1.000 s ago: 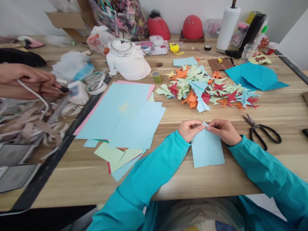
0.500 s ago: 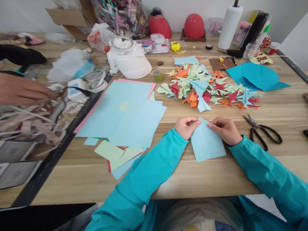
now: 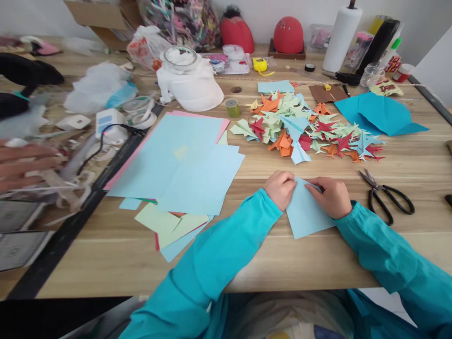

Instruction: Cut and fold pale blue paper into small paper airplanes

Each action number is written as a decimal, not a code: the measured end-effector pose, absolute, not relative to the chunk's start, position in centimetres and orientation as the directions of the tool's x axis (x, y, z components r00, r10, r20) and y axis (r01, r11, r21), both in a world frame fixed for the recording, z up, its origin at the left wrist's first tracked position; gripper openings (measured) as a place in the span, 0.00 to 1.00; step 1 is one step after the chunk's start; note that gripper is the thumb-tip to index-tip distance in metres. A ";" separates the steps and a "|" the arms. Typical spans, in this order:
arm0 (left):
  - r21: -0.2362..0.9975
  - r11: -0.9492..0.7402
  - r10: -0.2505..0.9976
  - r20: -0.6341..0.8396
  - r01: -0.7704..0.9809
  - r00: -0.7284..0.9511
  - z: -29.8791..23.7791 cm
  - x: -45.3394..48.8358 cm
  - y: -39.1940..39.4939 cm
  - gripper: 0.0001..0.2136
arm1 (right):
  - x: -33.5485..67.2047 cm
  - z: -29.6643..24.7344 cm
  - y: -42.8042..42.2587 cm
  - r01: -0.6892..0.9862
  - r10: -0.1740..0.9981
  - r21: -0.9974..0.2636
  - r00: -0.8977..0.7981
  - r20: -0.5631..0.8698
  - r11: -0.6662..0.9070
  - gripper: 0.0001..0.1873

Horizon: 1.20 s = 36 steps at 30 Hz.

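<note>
A light blue sheet of paper (image 3: 306, 212) lies slightly tilted on the table in front of me, its upper edge between my hands. My left hand (image 3: 281, 189) is closed at the sheet's upper left corner, the fingers curled under. On the upper right edge my right hand (image 3: 332, 195) pinches the paper between thumb and fingers. Beyond the hands spreads a heap of small folded paper planes (image 3: 293, 122) in green, orange, red and blue. Black-handled scissors (image 3: 383, 193) rest to the right of my right hand.
Stacked blue and pink sheets (image 3: 176, 165) lie to the left, with green offcuts (image 3: 169, 226) below. A white draped jar (image 3: 189, 84), a thread spool (image 3: 232, 108) and a turquoise folded sheet (image 3: 381, 113) stand farther back. Another person's hand (image 3: 26, 165) is at the far left.
My left hand has turned over, its fingers now curled down at the paper's corner. The sheet has shifted slightly right. At the far left, the other person's hand has moved left and down.
</note>
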<state>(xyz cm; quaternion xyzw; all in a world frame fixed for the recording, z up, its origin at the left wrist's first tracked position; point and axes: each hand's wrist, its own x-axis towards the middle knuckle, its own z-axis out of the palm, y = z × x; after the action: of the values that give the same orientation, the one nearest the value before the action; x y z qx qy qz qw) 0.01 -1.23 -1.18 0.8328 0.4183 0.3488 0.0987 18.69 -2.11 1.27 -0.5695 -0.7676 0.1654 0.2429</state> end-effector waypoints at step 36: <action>0.415 -0.482 0.853 0.422 0.772 0.307 -1.0 1.2 -2.2 0.09 | 19.3 2.7 -3.9 0.613 0.496 0.232 -0.765 0.411 0.755 0.12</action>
<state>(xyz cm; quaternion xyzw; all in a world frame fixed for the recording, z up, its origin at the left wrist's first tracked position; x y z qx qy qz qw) 1.16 -2.16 -1.00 0.8056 0.5042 0.3038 0.0672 19.25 -3.85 2.66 -0.3006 -0.9222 -0.1793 0.1643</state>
